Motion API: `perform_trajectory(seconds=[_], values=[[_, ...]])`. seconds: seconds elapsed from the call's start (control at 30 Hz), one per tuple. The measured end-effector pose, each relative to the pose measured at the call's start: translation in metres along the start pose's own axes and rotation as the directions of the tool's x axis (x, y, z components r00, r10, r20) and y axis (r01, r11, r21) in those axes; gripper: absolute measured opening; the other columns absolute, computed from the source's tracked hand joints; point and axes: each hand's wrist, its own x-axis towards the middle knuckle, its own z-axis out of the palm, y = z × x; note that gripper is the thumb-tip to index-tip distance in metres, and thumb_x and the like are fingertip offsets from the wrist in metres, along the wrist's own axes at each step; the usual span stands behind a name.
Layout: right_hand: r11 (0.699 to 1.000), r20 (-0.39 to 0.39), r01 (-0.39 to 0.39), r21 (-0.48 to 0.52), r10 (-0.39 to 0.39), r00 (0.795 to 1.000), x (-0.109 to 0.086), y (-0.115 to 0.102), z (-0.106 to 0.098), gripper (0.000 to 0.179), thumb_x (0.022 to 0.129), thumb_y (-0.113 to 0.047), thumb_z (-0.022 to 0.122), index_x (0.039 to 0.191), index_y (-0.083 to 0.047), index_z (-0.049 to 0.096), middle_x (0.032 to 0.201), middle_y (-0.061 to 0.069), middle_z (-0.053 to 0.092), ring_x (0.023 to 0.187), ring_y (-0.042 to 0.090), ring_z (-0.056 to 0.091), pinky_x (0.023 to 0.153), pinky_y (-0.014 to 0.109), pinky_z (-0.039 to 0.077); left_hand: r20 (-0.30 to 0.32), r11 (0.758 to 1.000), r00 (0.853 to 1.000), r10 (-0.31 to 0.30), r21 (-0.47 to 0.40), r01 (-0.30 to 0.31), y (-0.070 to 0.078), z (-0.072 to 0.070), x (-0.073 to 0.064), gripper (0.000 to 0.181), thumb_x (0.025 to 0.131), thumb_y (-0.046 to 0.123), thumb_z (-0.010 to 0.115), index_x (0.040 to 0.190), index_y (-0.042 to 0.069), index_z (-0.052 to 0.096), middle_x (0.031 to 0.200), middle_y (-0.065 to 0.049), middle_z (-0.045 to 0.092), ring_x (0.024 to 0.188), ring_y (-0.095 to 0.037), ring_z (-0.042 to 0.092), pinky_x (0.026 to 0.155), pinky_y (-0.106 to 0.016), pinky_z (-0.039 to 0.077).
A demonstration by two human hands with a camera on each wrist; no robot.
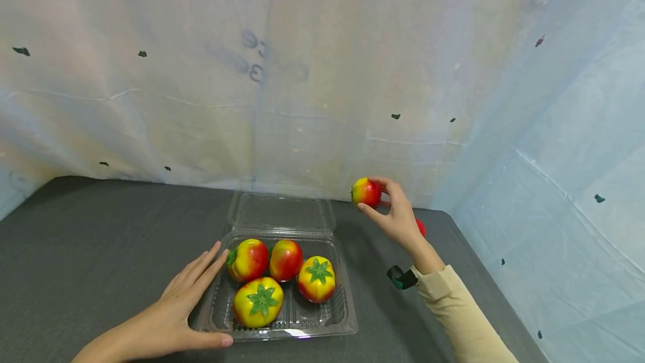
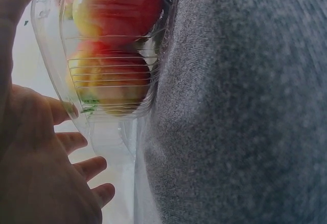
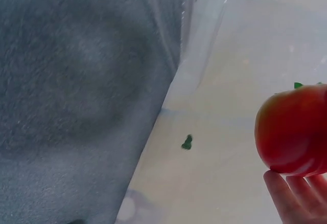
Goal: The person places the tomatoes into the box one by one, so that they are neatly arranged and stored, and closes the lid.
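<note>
My right hand [image 1: 395, 214] grips a red-and-yellow tomato [image 1: 364, 192] between thumb and fingers, raised off the table, right of the lid. The right wrist view shows this tomato [image 3: 294, 132] with fingertips [image 3: 278, 185] against its underside. A clear plastic clamshell box [image 1: 347, 326] stands with its lid [image 1: 282, 212] folded back. Inside sit several similar tomatoes [image 1: 286, 260], two with green star-shaped leaves facing up. My left hand [image 1: 173, 307] spreads along the box's left side, fingers straight, thumb near the front corner. In the left wrist view, its index fingertip [image 2: 70, 110] meets the clear rim.
Behind my right wrist a red round thing [image 1: 421, 227] shows, mostly hidden. A black strap [image 1: 402, 277] is on that wrist. The dark grey tabletop [image 1: 101, 240] ends at pale plastic sheeting [image 1: 322, 71] at the back, with more sheeting [image 1: 579, 212] on the right.
</note>
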Motion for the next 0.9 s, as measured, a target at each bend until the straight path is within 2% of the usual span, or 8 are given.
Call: perform_trajectory(seconds=[0.33, 0.6, 0.9], values=[[0.999, 0.038, 0.036, 0.02, -0.037, 0.999, 0.001, -0.016, 0.0, 0.063, 0.081, -0.017, 0.078, 0.136, -0.011, 0.05, 0.13, 0.011, 0.05, 0.116, 0.026, 0.051, 0.088, 0.044, 0.054, -0.002, 1.0, 1.0, 0.0, 0.003, 0.0, -0.001, 0.0, 0.001, 0.114, 0.068, 0.052, 0.08, 0.155, 0.032, 0.01, 0.162, -0.006, -0.001, 0.138, -0.055, 0.011, 0.088, -0.079, 0.015], [0.996, 0.054, 0.065, 0.066, -0.069, 0.996, 0.001, -0.024, 0.002, 0.061, 0.081, -0.018, 0.078, 0.137, -0.019, 0.053, 0.127, 0.01, 0.049, 0.114, 0.024, 0.05, 0.088, 0.045, 0.054, 0.017, 0.999, 0.999, -0.036, 0.015, 0.035, -0.002, 0.0, 0.001, 0.112, 0.068, 0.054, 0.079, 0.154, 0.036, 0.009, 0.162, 0.0, -0.001, 0.139, -0.051, 0.012, 0.089, -0.079, 0.017], [0.99, 0.058, 0.104, 0.091, -0.109, 0.992, 0.0, -0.033, 0.005, 0.057, 0.08, -0.02, 0.079, 0.132, -0.019, 0.056, 0.125, 0.007, 0.051, 0.112, 0.021, 0.051, 0.087, 0.041, 0.055, 0.015, 1.0, 0.999, -0.029, 0.009, 0.028, -0.001, 0.0, 0.001, 0.113, 0.068, 0.054, 0.079, 0.155, 0.034, 0.009, 0.162, -0.002, -0.001, 0.139, -0.052, 0.012, 0.088, -0.079, 0.017]])
